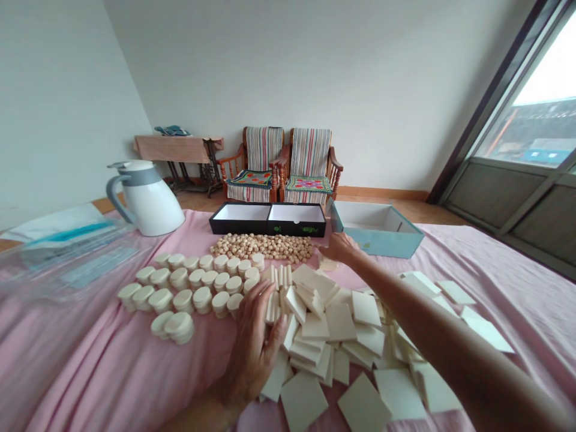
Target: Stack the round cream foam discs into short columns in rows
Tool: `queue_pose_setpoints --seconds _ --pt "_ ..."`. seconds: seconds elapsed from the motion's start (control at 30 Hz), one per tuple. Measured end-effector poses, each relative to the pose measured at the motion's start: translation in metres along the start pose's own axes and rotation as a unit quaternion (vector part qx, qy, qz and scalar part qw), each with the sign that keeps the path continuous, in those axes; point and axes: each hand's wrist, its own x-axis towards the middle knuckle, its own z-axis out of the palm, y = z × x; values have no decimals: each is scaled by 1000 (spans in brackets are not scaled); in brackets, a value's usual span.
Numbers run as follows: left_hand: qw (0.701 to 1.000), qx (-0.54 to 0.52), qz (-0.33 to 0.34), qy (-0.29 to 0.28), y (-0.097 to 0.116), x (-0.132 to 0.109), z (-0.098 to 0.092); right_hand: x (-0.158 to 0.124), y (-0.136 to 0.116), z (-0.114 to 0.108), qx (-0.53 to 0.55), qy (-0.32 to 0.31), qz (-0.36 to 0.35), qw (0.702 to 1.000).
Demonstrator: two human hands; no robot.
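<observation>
My left hand [256,336] rests at the left edge of a loose pile of pale square tiles [339,323], its thumb apart from the fingers and touching tiles at the pile's edge. To its left stand rows of stacked pale round discs [182,299]. My right hand [341,247] reaches to the right end of a heap of small wooden beads [263,246], near the light blue box; its fingers look bent together, and what they hold, if anything, is too small to tell. Just below that hand lie a few small pale pieces [328,264].
Behind the beads are a black two-part box [238,227] and a light blue open box [382,243]. A white jug [153,201] and clear plastic packaging [85,258] stand at the left. More square tiles [486,330] lie at the right on the pink cloth [103,354].
</observation>
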Motion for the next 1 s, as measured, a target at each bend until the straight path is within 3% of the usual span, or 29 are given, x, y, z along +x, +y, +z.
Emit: queue_pose_setpoints --seconds 0.13,0.37,0.5,0.73,0.87,1.0 --pt "1000 1 1 1 -1 0 1 -13 -1 -18 -11 24 62 998" --pt "1000 0 -6 -2 -1 1 1 -72 -28 -45 47 18 -148 988" --pt "1000 2 -2 5 0 1 1 -99 -51 -34 95 -34 -176 979" --pt "1000 5 0 5 0 2 0 -104 -50 -16 91 -13 -136 986" --pt "1000 5 3 6 -2 1 1 -83 -24 -30 123 61 -92 986" --pt "1000 5 5 9 0 1 1 -51 10 -36 180 130 38 974"
